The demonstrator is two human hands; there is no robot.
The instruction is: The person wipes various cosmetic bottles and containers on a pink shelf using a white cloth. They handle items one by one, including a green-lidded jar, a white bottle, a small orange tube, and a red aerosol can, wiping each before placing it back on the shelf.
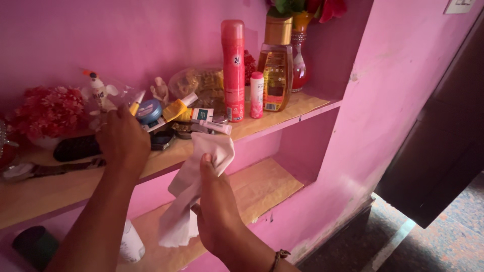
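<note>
1. Head view, nearest the camera: the right hand (218, 201) rises from 6 o'clock with a thread bracelet (279, 258) at the wrist. Its fingers are clamped on a pale cloth (194, 186), thumb pressed against the fabric; the cloth's top reaches the upper shelf's front edge and its loose end hangs down toward 7 o'clock.
2. Left hand (122, 138) reaches in from 8 o'clock, back toward the camera, fingers curled down over the small things on the upper shelf (282, 117). Whether it grips anything I cannot tell, since the fingertips are hidden.
3. Below, at 6 to 7 o'clock, the lower shelf (262, 184) carries a white bottle (132, 244) just behind the left forearm, and a dark round thing (35, 245) at 8 o'clock.
4. Just past the left hand lie a round blue tin (149, 111), a yellow tube (177, 108), a small boxed tube (202, 114) and a pink tube (214, 126), close together.
5. At 9 o'clock sit a black case (76, 147) and red artificial flowers (48, 112); a small white toy figure (99, 90) stands behind the hand.
6. Farther, toward 12 o'clock, stand a tall pink spray can (233, 70), a small pink-capped bottle (257, 94), an amber oil bottle (276, 65) and a vase (299, 50) against the pink wall (151, 35).
</note>
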